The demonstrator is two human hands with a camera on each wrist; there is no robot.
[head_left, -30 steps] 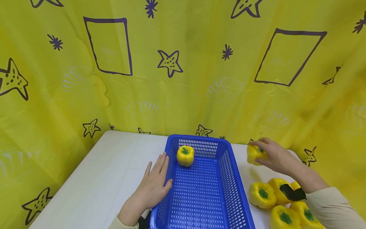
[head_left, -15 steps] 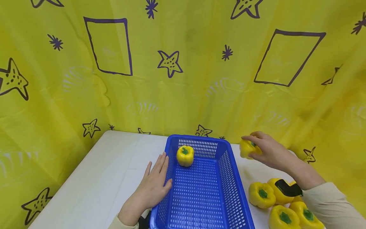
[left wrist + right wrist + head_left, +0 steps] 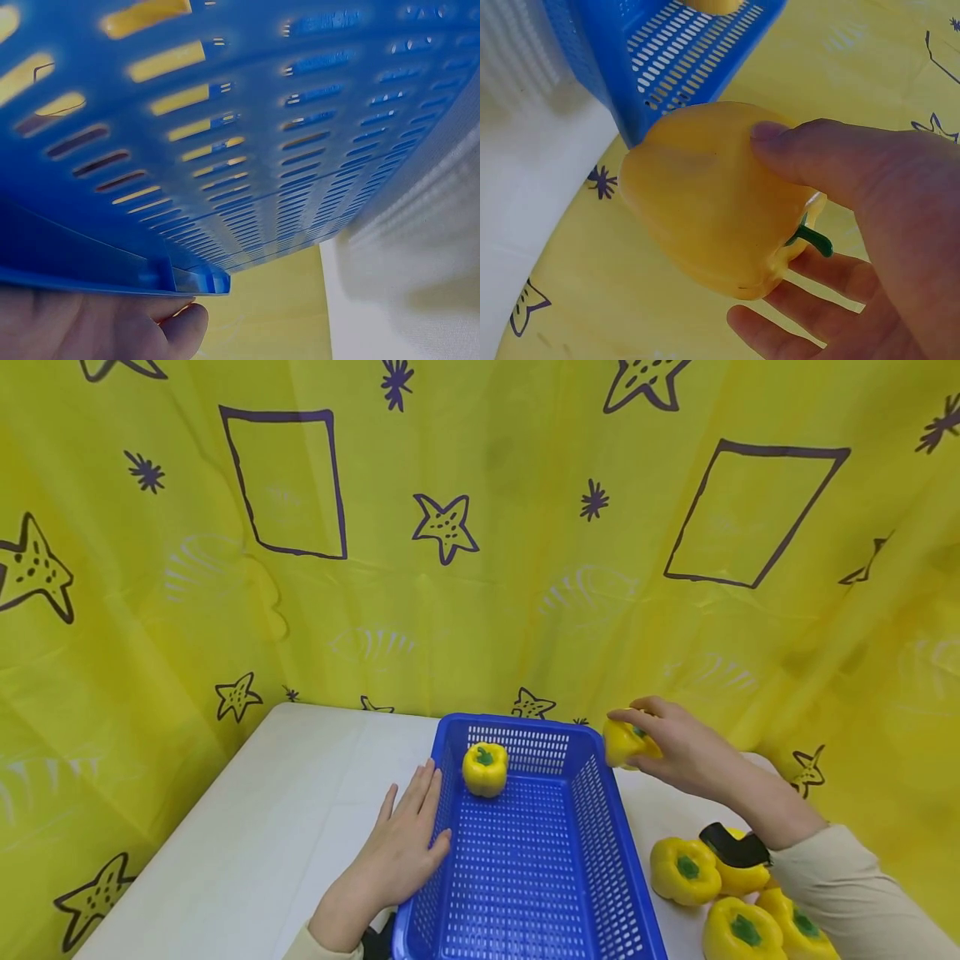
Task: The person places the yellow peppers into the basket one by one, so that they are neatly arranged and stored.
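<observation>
My right hand (image 3: 686, 747) holds a yellow bell pepper (image 3: 622, 742) between thumb and fingers, raised at the far right corner of the blue basket (image 3: 633, 868). In the right wrist view the thumb presses one side of the held pepper (image 3: 705, 195), and its green stem points back to the palm. With fingers straight, my left hand (image 3: 401, 847) rests along the basket's left rim. The left wrist view shows fingertips (image 3: 184, 330) at that rim, beside the slotted wall (image 3: 247, 165). Inside the basket, another yellow bell pepper (image 3: 485, 770) stands upright in the far left corner.
Several more yellow bell peppers (image 3: 686, 870) sit grouped to the right of the basket, partly covered by my right forearm and a black strap (image 3: 735, 845). White table surface (image 3: 300, 802) stretches left of the basket. A yellow patterned curtain (image 3: 450, 610) hangs behind the table.
The right hand has carried its bell pepper leftward and slightly up, from over the table to the basket's far right corner. My left hand has stayed in place.
</observation>
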